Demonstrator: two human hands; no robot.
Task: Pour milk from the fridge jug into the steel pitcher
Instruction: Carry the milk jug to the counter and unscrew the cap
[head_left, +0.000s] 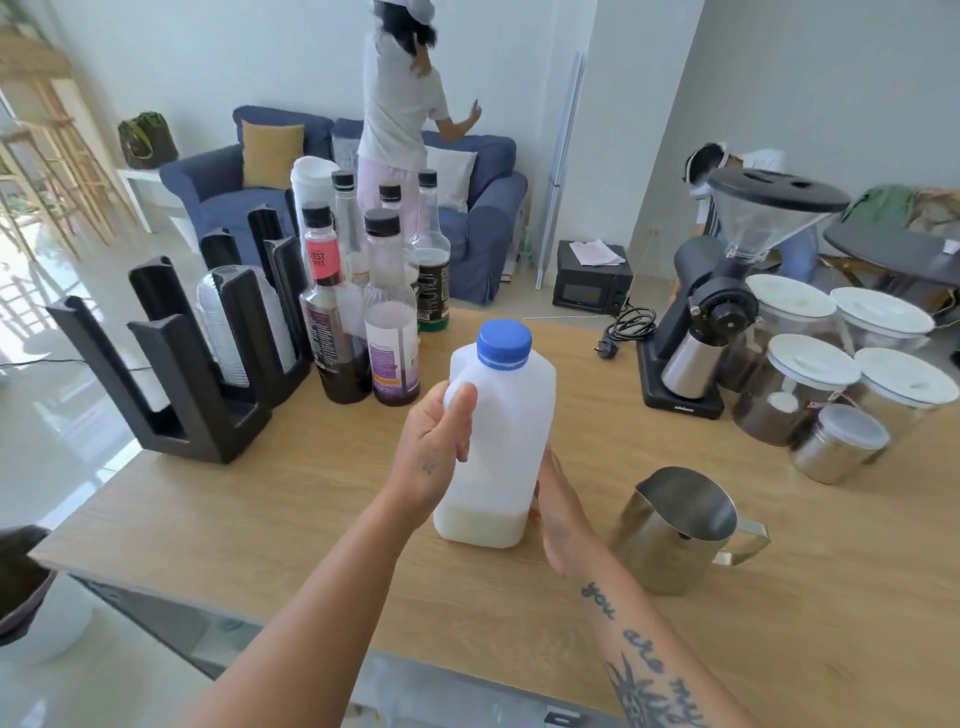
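So the milk jug (498, 447) is standing upright on the wooden counter (311, 499), near the middle, blue cap (504, 344) still screwed on. There's only a shallow layer of milk sitting in the bottom of it. The left hand (434, 457) is wrapped around the jug's handle on its left side, thumb up along the front. The right hand (558, 512) is flat and open, pressed against the jug's lower right side, fingers pointing away toward the far side, not really closed on anything.

The steel pitcher (675, 530) stands just to the right of the jug, upright, mouth open, handle sticking out to the right. Looks empty from what I can see inside.

Further back on the left there's a cluster of syrup bottles (363, 312) and a black cup and lid holder (182, 364). Far right has a coffee grinder (727, 291) and some white-lidded jars (831, 364). Two people are in the room behind the counter.
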